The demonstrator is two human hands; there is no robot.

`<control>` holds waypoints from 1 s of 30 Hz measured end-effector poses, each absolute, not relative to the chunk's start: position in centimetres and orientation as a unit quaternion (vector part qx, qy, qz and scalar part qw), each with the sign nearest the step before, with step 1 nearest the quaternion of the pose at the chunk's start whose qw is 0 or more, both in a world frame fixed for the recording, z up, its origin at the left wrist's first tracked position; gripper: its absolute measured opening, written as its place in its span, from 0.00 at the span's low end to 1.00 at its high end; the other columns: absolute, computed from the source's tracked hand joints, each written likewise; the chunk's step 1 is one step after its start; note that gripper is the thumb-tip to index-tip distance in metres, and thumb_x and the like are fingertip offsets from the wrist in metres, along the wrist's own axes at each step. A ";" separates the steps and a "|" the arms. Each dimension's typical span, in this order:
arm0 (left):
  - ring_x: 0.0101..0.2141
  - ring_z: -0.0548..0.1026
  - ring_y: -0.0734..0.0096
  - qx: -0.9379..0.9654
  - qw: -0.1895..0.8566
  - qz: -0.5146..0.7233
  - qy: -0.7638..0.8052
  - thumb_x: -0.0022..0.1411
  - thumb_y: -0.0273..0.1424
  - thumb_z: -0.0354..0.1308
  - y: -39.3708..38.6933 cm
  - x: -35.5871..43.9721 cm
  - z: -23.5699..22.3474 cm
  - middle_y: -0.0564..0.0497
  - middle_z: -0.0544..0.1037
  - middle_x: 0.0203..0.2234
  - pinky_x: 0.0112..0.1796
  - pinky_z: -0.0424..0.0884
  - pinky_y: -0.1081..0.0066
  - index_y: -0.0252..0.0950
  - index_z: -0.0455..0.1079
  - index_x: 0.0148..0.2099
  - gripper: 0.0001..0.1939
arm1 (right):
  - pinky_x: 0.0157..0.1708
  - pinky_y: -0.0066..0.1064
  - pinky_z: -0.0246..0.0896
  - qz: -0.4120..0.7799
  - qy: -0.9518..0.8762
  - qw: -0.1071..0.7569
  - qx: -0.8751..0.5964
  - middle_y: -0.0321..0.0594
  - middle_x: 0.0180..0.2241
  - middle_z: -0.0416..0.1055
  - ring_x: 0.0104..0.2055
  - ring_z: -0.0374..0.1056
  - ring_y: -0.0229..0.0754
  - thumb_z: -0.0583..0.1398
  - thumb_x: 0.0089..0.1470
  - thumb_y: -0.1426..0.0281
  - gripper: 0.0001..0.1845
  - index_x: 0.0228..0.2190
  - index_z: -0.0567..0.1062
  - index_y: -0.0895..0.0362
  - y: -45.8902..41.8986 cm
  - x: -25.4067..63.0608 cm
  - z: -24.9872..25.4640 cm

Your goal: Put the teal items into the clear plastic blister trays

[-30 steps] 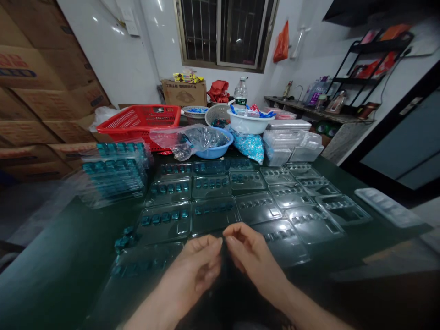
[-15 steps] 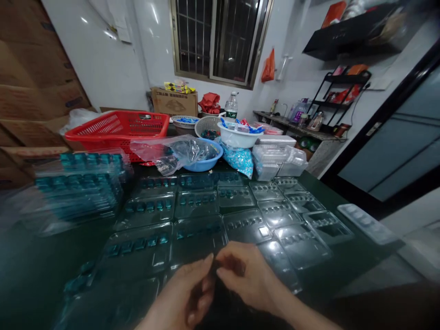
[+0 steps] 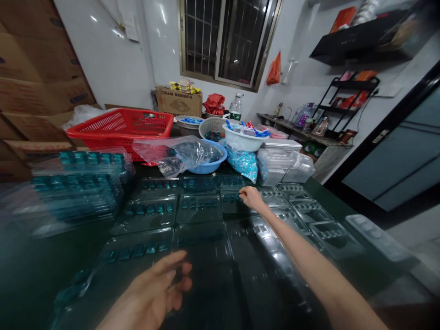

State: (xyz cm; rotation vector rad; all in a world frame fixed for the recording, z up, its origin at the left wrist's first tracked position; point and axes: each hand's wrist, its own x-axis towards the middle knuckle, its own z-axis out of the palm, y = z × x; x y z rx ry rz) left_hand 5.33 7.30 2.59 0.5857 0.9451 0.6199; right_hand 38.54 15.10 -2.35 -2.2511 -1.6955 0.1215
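Note:
My right hand reaches far out over the table, fingertips pinched together at the row of small teal blocks in a clear plastic tray. Whatever those fingertips hold is too small to make out. Nearer to me, my left hand hovers above the trays with thumb and fingers apart and loosely bent; part of its palm is hidden. Left of it, a clear tray carries a row of teal blocks. Loose teal pieces lie blurred at the lower left.
Stacked trays with teal blocks stand at left. Behind the tray rows are a red basket, a blue basin, a white basin, a patterned blue bag and stacked clear boxes. A white molded tray lies at right.
My hands were close together, fingertips nearly meeting, over the near trays. The right has stretched forward to a farther tray; the left has moved leftward and its fingers have parted.

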 end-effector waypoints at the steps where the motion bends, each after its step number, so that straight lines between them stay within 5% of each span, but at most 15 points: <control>1: 0.31 0.73 0.62 0.282 0.798 0.288 0.448 0.45 0.27 0.60 7.4 5.2 2.8 0.41 0.74 0.36 0.28 0.68 0.68 0.33 0.67 0.44 0.20 | 0.39 0.38 0.60 0.042 -0.597 0.143 -0.789 0.41 0.39 0.66 0.39 0.64 0.40 0.53 0.54 0.67 0.11 0.37 0.68 0.60 15.2 38.5 -2.5; 5: 0.30 0.73 0.66 0.297 0.782 0.283 0.469 0.46 0.26 0.61 7.8 5.0 3.3 0.43 0.75 0.35 0.27 0.68 0.71 0.32 0.68 0.42 0.18 | 0.38 0.38 0.61 0.038 -0.604 0.092 -0.791 0.42 0.41 0.65 0.40 0.64 0.40 0.53 0.54 0.68 0.12 0.40 0.67 0.60 15.7 38.2 -2.9; 11: 0.40 0.70 0.55 0.244 0.846 0.319 0.349 0.52 0.24 0.52 8.2 5.1 2.9 0.37 0.70 0.44 0.36 0.66 0.63 0.30 0.62 0.50 0.21 | 0.39 0.38 0.59 0.025 -0.609 0.086 -0.788 0.45 0.40 0.65 0.40 0.64 0.42 0.54 0.53 0.69 0.13 0.41 0.66 0.63 15.2 36.9 -1.7; 16: 0.44 0.68 0.50 0.242 0.858 0.347 0.290 0.51 0.21 0.51 7.8 4.5 2.2 0.37 0.70 0.43 0.42 0.62 0.56 0.30 0.56 0.55 0.27 | 0.38 0.35 0.55 0.000 -0.638 0.161 -0.753 0.49 0.41 0.64 0.40 0.63 0.44 0.50 0.54 0.71 0.21 0.51 0.57 0.60 11.0 31.4 1.2; 20: 0.41 0.70 0.54 0.256 0.859 0.349 0.275 0.51 0.20 0.49 7.1 4.8 2.2 0.37 0.72 0.40 0.41 0.62 0.56 0.29 0.56 0.54 0.25 | 0.31 0.28 0.55 0.124 -0.756 0.307 -0.565 0.38 0.33 0.66 0.30 0.62 0.37 0.54 0.51 0.66 0.15 0.42 0.66 0.52 5.4 24.2 2.4; 30: 0.33 0.72 0.61 0.411 0.795 0.314 0.317 0.54 0.27 0.53 5.3 5.3 3.0 0.44 0.75 0.31 0.36 0.66 0.62 0.31 0.64 0.46 0.16 | 0.30 0.27 0.55 0.183 -0.718 0.364 -0.564 0.36 0.29 0.66 0.29 0.62 0.35 0.53 0.50 0.74 0.09 0.35 0.70 0.54 2.4 20.7 1.3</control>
